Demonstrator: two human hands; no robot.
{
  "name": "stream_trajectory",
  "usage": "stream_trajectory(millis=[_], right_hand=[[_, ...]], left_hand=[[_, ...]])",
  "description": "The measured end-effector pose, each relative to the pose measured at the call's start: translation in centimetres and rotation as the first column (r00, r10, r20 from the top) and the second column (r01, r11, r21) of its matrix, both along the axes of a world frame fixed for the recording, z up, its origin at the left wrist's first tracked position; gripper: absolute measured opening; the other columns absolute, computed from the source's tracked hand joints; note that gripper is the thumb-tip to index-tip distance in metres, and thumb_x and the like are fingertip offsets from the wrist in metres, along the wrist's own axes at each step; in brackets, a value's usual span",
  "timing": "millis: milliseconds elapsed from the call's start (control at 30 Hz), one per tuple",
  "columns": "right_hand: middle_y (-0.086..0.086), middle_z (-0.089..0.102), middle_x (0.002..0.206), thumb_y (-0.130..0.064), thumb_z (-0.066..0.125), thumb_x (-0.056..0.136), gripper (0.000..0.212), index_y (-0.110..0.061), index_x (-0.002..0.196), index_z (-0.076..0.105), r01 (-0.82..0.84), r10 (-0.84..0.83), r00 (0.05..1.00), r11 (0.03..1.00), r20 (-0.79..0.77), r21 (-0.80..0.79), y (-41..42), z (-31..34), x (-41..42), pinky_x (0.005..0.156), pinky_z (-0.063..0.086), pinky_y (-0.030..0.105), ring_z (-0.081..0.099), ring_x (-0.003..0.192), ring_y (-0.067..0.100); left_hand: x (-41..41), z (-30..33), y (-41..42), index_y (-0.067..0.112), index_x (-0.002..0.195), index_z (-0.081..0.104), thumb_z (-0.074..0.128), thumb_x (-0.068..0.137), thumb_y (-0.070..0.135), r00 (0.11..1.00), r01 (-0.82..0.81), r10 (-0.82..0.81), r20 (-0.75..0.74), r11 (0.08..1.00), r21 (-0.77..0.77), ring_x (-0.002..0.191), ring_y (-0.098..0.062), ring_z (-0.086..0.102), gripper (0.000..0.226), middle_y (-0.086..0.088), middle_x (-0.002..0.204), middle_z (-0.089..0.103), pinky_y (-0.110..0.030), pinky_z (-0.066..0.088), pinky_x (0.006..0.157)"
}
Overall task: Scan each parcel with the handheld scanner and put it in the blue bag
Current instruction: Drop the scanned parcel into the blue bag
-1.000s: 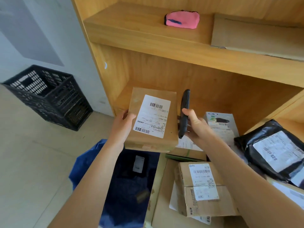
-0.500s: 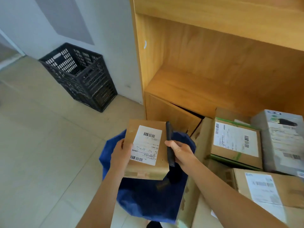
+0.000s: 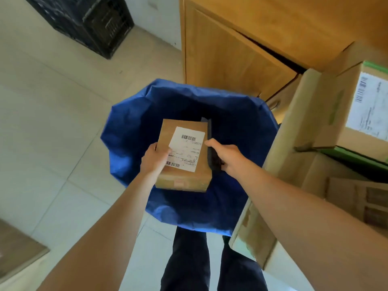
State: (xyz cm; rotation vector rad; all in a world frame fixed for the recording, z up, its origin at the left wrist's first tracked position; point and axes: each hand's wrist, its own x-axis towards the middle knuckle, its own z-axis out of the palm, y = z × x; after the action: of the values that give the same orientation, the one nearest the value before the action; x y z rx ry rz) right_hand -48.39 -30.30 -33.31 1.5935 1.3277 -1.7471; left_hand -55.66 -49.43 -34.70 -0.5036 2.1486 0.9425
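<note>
A brown cardboard parcel [image 3: 184, 177] with a white barcode label faces up over the open mouth of the blue bag [image 3: 130, 131]. My left hand [image 3: 154, 159] grips the parcel's left edge, thumb on the label. My right hand [image 3: 225, 156] holds the black handheld scanner [image 3: 211, 150] upright against the parcel's right side. The bag stands on the floor in front of my legs, and its inside is dark.
A wooden cabinet [image 3: 231, 59] rises behind the bag. To the right a large open carton [image 3: 294, 131] holds more labelled parcels [image 3: 361, 106]. A black plastic crate [image 3: 92, 22] sits on the tiled floor at the top left.
My view has tilted down and both hands have lowered the parcel and scanner from shelf height to just over the bag's opening. The grips are unchanged.
</note>
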Motion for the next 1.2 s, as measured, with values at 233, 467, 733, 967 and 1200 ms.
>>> stream_trajectory(millis=[233,467,733,967,1200], right_hand=[[0.011,0.066,0.126,-0.045,0.09,0.047,0.11,-0.008,0.142,0.051,0.173,-0.176,0.984,0.98,0.028,0.094,-1.0,-3.6,0.0,0.09,0.06,0.045,0.067,0.106,0.03],[0.004,0.06,0.135,-0.036,0.086,0.076,0.068,-0.011,0.132,0.059,0.04,-0.034,0.999,0.987,-0.04,0.154,-1.2,-0.1,0.7,0.084,0.044,0.029,0.059,0.106,0.021],[-0.007,0.06,0.083,-0.031,0.086,0.079,0.028,-0.026,0.085,0.059,-0.042,0.081,0.979,0.979,-0.188,0.201,-0.6,10.7,-0.4,0.076,0.047,0.031,0.056,0.072,0.008],[-0.014,0.068,0.102,-0.036,0.093,0.067,0.065,-0.024,0.121,0.061,0.075,0.098,0.899,0.925,-0.426,0.372,2.4,20.7,0.1,0.075,0.053,0.024,0.066,0.094,0.009],[-0.011,0.064,0.104,-0.038,0.091,0.069,0.063,-0.03,0.113,0.047,0.036,0.32,0.847,0.762,-0.424,0.647,7.4,30.1,3.5,0.078,0.054,0.027,0.065,0.097,0.014]], left_hand=[[0.6,-4.0,-0.1,0.028,0.154,0.033,0.052,0.094,0.04,0.993,0.005,-0.004,-0.117,1.0,0.011,0.149,-0.028,0.025,0.065,-0.005,0.16,0.033,-0.043,0.025,0.118],[0.8,0.1,0.4,0.044,0.156,0.015,0.036,0.094,0.057,0.951,0.055,-0.071,-0.3,0.997,-0.063,0.154,-0.025,-0.005,0.067,0.007,0.167,0.007,-0.061,0.004,0.119],[-1.6,11.0,4.5,0.041,0.156,0.02,0.037,0.092,0.052,0.903,-0.02,0.077,-0.422,0.99,0.139,0.154,-0.024,0.004,0.066,0.007,0.165,0.022,-0.069,0.002,0.116],[-1.9,21.8,9.3,0.037,0.156,0.023,0.035,0.089,0.047,0.856,0.101,0.153,-0.493,0.887,0.451,0.151,-0.012,0.019,0.069,0.01,0.164,0.022,-0.046,0.014,0.123],[-0.1,30.7,15.0,0.04,0.154,0.027,0.035,0.082,0.059,0.82,0.324,0.016,-0.572,0.812,0.486,0.152,-0.012,0.014,0.075,0.009,0.165,0.018,-0.05,0.013,0.122]])
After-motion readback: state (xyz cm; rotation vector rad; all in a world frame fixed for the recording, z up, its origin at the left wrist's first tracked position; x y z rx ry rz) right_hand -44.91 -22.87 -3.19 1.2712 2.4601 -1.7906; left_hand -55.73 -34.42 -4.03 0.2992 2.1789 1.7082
